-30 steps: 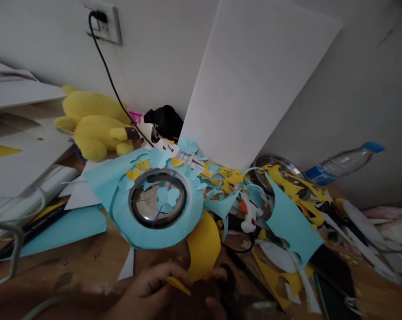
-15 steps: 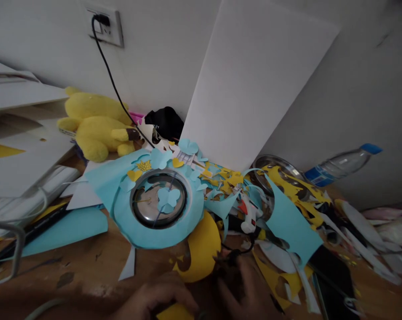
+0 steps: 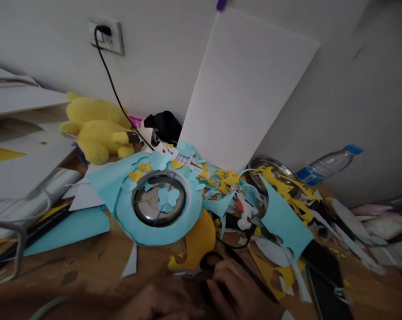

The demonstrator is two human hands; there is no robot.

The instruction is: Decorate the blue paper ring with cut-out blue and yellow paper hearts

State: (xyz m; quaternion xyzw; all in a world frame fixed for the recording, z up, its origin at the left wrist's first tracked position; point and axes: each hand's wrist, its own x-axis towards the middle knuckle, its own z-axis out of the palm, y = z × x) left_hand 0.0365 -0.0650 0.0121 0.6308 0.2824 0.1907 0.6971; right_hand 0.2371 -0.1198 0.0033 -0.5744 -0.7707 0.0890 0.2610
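My left hand (image 3: 161, 298) is at the bottom middle, blurred, its fingers curled in against my right hand. My right hand (image 3: 238, 289) is closed, knuckles up, with its fingertips meeting the left. Whatever lies between the two is hidden in shadow. Black-handled scissors (image 3: 210, 260) show just beyond the right fingers, beside a cut piece of yellow paper (image 3: 201, 240). A dark pen-like stick (image 3: 252, 272) slants past the right hand. Farther back, a light blue paper ring (image 3: 154, 238) surrounds a shiny round metal dish (image 3: 147, 212), with paper butterflies (image 3: 168, 199) and yellow hearts (image 3: 135, 177) on and around it.
Blue and yellow scraps (image 3: 224, 178) lie piled behind, near a glue gun (image 3: 244, 214). A white board (image 3: 247, 93) leans on the wall. On the right are a bottle (image 3: 330, 165) and a phone (image 3: 327, 284); a yellow plush toy (image 3: 102, 133) lies left.
My hands have come together at the bottom middle. The scissors' handle now shows beyond my right hand, and the yellow paper under my left hand is out of sight. The view has shifted slightly.
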